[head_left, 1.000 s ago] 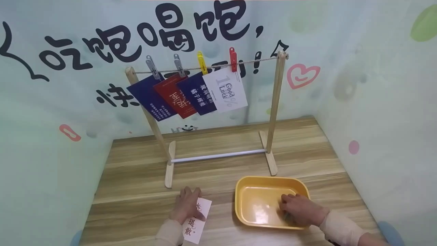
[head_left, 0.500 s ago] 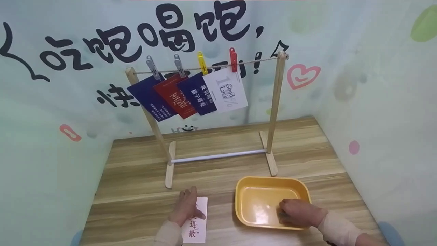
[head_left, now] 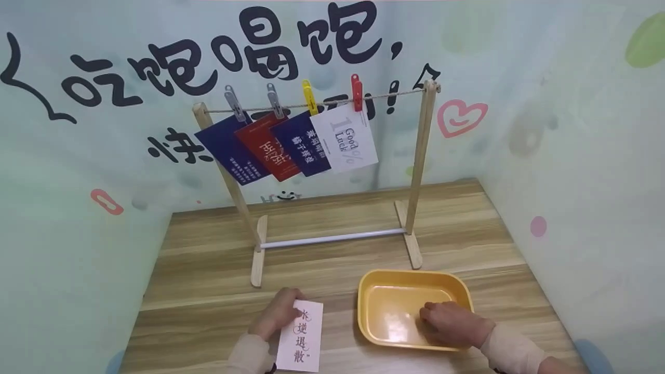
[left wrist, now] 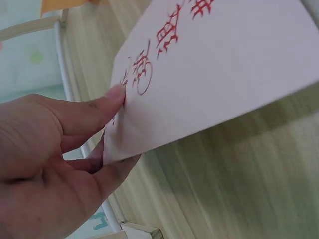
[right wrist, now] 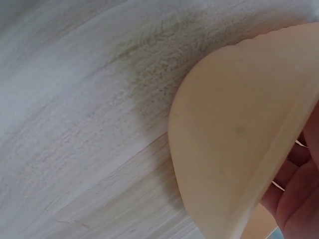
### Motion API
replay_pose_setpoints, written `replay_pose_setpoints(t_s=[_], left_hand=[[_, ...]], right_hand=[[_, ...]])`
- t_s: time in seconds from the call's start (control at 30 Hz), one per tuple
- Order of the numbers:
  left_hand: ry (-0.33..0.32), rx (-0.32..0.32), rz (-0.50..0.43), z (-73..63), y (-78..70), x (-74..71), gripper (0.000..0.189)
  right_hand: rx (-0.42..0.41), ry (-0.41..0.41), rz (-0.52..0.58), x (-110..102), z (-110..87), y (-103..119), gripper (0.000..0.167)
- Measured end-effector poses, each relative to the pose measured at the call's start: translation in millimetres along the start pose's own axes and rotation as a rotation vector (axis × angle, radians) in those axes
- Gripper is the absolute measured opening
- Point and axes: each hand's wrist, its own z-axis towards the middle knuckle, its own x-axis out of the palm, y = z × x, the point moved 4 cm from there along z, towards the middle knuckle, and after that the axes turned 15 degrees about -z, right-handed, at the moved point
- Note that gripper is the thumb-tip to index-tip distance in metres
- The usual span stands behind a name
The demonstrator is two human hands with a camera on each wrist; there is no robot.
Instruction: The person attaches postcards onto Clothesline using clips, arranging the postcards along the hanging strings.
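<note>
My left hand (head_left: 278, 314) pinches a white card (head_left: 300, 337) printed with red characters, thumb on its face and fingers behind. In the left wrist view the card (left wrist: 214, 69) tilts up off the wooden table, with the thumb (left wrist: 112, 99) near its edge. My right hand (head_left: 452, 322) reaches inside the yellow tray (head_left: 379, 340), its fingers bent downward. Whether those fingers hold anything is hidden. In the right wrist view the tray's outer wall (right wrist: 224, 124) covers most of the hand (right wrist: 301, 199).
A wooden rack (head_left: 420, 166) stands behind, with a string (head_left: 384, 97) across its top. Two grey clothespins (head_left: 234, 103), a yellow clothespin (head_left: 309, 96) and a red clothespin (head_left: 357, 92) hold cards there, including a white "Good Luck" card (head_left: 345, 137). Printed walls (head_left: 571, 156) enclose the table.
My left hand has shifted its hold on the white card, which now shows more of its characters and is lifted. The right hand stays in the tray, having moved only slightly.
</note>
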Motion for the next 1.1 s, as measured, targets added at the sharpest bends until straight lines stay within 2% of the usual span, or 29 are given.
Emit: replay_pose_setpoints(t_s=[0.13, 0.23, 0.33, 0.43, 0.57, 0.7, 0.8, 0.93, 1.1], left_hand=[[0.049, 0.017, -0.05, 1.5, -7.0, -5.8, 0.026], [0.083, 0.023, -0.042, 3.6, -11.0, -9.4, 0.026], [0.106, 0.015, -0.013, 5.5, -15.5, -11.4, 0.024], [0.116, -0.003, 0.008, 6.8, -19.1, -11.8, 0.023], [0.13, -0.017, -0.009, 7.9, -24.6, -10.9, 0.022], [0.149, 0.006, -0.02, 9.9, -30.5, -11.1, 0.021], [0.159, 0.03, -0.02, 11.5, -34.8, -13.2, 0.021], [0.176, 0.053, -0.023, 13.0, -40.3, -17.2, 0.019], [0.181, 0.042, -0.034, 14.9, -45.5, -23.1, 0.019]], right_hand=[[0.022, 0.006, 0.066, 1, 0.9, 1, 0.01], [0.011, -0.03, 0.133, -3, 3.3, 4, 0.004], [-0.013, -0.093, 0.165, -8, 5.5, 6, 0.012], [-0.013, -0.102, 0.161, -11, 7.1, 7, 0.019], [0.017, -0.065, 0.14, -11, 8.6, 7, 0.022], [0.02, -0.058, 0.121, -11, 8.8, 7, 0.025], [-0.01, -0.107, 0.088, -13, 8.6, 6, 0.022], [-0.047, -0.216, 0.084, -14, 8.2, 5, 0.014], [-0.053, -0.309, 0.096, -17, 7.6, 2, 0.01]])
